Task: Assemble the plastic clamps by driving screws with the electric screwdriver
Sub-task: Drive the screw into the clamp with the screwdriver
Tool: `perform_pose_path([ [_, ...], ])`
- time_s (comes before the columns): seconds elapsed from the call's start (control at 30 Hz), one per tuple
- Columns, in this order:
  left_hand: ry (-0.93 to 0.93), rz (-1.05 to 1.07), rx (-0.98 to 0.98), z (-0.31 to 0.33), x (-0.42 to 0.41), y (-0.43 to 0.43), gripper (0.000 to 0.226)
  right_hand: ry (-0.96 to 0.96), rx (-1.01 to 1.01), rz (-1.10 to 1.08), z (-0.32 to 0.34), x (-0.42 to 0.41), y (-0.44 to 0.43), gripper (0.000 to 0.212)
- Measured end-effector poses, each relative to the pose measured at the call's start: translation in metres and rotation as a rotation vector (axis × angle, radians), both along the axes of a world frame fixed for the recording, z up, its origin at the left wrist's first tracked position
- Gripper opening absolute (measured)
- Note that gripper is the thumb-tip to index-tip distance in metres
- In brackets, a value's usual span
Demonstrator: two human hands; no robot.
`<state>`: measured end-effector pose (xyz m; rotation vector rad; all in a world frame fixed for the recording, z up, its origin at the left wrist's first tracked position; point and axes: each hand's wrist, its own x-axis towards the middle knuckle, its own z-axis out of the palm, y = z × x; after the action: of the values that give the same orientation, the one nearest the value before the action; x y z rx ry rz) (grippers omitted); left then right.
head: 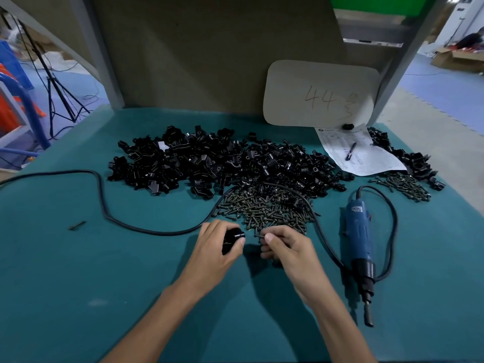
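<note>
Left hand (217, 244) is wrapped around one black plastic clamp (233, 238), fingers curled over it, round end poking out toward the other hand. Right hand (285, 247) is pinching a single screw (259, 235) between thumb and forefinger, tip aimed at the clamp, the two just apart. The other fingers are curled under, can't tell if more screws sit in there.

Off to the right of the right hand the blue electric screwdriver (357, 239) lies flat on the green table mat (78, 284), bit end toward the person. It has a white and red label, too blurry to read. Its black cord (104, 205) loops past the left hand.

Just beyond both hands is the main screw pile (267, 208), touching the big clamp pile (222, 161) behind it. Far left of the left hand lies one stray dark piece (77, 225).

Further out to the right: a smaller screw heap (406, 186), a printed sheet (366, 155) (text too small to read) with a pen (350, 151) on it, and a cardboard card (319, 95) with "44" handwritten on it plus a scribble I can't read.
</note>
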<state>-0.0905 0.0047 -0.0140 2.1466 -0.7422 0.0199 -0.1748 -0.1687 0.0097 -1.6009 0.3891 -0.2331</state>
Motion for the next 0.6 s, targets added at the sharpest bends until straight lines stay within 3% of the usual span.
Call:
perform_pose_path([
  [0.33, -0.064, -0.070, 0.018, 0.001, -0.002, 0.000, 0.024, -0.018, 0.014, 0.107, -0.005, 0.016, 0.006, 0.017],
  [0.6, -0.046, -0.025, -0.005, -0.001, 0.000, 0.001, 0.029, -0.004, -0.095, 0.144, -0.005, 0.017, -0.004, 0.017],
])
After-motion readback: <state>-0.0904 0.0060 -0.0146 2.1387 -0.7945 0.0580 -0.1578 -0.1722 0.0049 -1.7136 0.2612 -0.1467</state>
